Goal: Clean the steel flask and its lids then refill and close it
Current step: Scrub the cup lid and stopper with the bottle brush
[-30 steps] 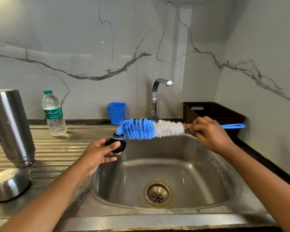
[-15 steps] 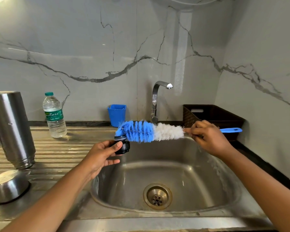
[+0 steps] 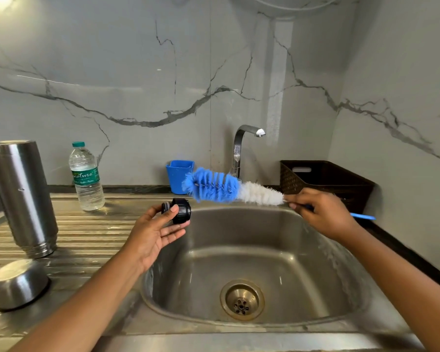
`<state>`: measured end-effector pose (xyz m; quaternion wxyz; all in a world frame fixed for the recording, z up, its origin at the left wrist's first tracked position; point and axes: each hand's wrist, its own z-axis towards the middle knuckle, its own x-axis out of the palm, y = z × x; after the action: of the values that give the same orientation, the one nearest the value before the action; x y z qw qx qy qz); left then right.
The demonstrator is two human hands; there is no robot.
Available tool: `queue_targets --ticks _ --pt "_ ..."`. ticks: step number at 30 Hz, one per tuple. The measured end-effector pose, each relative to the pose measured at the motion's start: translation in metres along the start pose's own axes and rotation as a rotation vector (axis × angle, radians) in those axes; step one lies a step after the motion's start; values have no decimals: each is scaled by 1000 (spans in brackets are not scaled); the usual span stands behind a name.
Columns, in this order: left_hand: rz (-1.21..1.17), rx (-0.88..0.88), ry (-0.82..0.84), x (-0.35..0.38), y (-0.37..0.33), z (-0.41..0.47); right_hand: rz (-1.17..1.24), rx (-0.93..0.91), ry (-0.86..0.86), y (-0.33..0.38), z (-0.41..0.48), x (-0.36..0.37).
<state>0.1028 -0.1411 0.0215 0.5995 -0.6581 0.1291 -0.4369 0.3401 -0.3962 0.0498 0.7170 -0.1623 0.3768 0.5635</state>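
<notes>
A: Fingers first. Left hand [image 3: 153, 233] pinches the black stopper [image 3: 179, 210] between thumb and fingertips, clamped on it, palm up, over the near left rim of the sink [image 3: 272, 323].

B: Right?

A: Right hand [image 3: 320, 214] has its fingers closed round the thin blue handle of the bottle brush [image 3: 215, 188], right behind the white bristles.

B: Change from the earlier frames?

A: The stopper has turned. A second ago it sat under the blue bristle tip, touching it. Now it is tipped on its side and lies just below and left of the tip, a small gap showing. The brush has lifted a little.

B: Meaning?

A: My read: one scrub pass on the stopper is done and the hand is turning it to offer another face. Still the lid-cleaning step. Rinse, refill and closing all remain.

B: Flask?

A: Steel flask [image 3: 21, 196] stands mouth down on the ribbed drainboard, far left, well apart from both hands. Steel cup lid [image 3: 18, 284] lies upside down just in front of it.

B: Water?

A: Tap [image 3: 241, 148] behind the sink, no stream visible.

B: Any text?

A: Only the plastic water bottle [image 3: 87, 176], far side of the drainboard: green label, cursive script reading something like "nature", first letters cut off. Smaller line under it unreadable. Blue cup [image 3: 179, 176] and dark basket [image 3: 325, 181] at the back wall, no writing.
</notes>
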Motion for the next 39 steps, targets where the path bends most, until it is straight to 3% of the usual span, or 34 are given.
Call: queue_targets --ticks 10,18,26,39 --pt "206 90 -268 -4 2 0 29 -17 83 7 0 -4" --pt "187 12 -263 -6 4 2 -11 54 141 10 2 -7" --pt "161 25 -246 0 3 -2 28 -70 59 30 -4 20" --pt "110 -8 -212 -2 -3 -2 61 -62 33 23 -2 20"
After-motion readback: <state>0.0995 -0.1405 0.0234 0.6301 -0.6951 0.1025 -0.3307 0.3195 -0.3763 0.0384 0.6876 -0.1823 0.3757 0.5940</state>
